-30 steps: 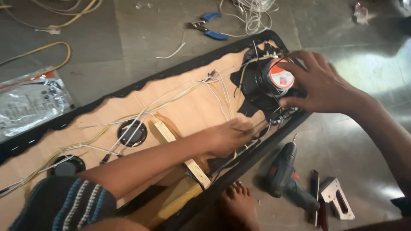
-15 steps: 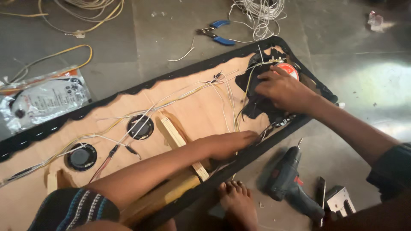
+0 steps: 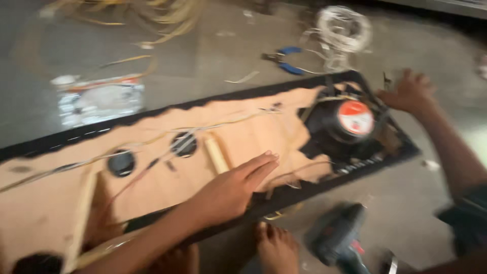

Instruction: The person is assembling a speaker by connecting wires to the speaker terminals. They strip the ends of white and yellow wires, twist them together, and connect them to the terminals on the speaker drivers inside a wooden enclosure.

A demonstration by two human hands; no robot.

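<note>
A long wooden panel (image 3: 248, 134) with a black edge lies on the floor. A large black speaker (image 3: 350, 122) with a red and white label sits at its right end. My left hand (image 3: 231, 190) lies flat on the panel beside a short wooden brace (image 3: 216, 155), holding nothing. My right hand (image 3: 408, 94) is at the panel's far right corner, past the speaker, with its fingers spread. Two small round speakers (image 3: 183, 144) (image 3: 122, 163) are set in the panel, and thin wires run across it. The view is blurred.
A cordless drill (image 3: 337, 236) lies on the floor by my bare foot (image 3: 276, 248). Blue-handled pliers (image 3: 284, 58) and a coil of white wire (image 3: 342, 30) lie beyond the panel. A clear plastic bag (image 3: 99, 99) and loose yellow cables (image 3: 152, 20) are at the back left.
My right hand has left the large speaker and moved to the panel's far right corner. My left hand stays pressed on the panel. The camera has swung, blurring the view.
</note>
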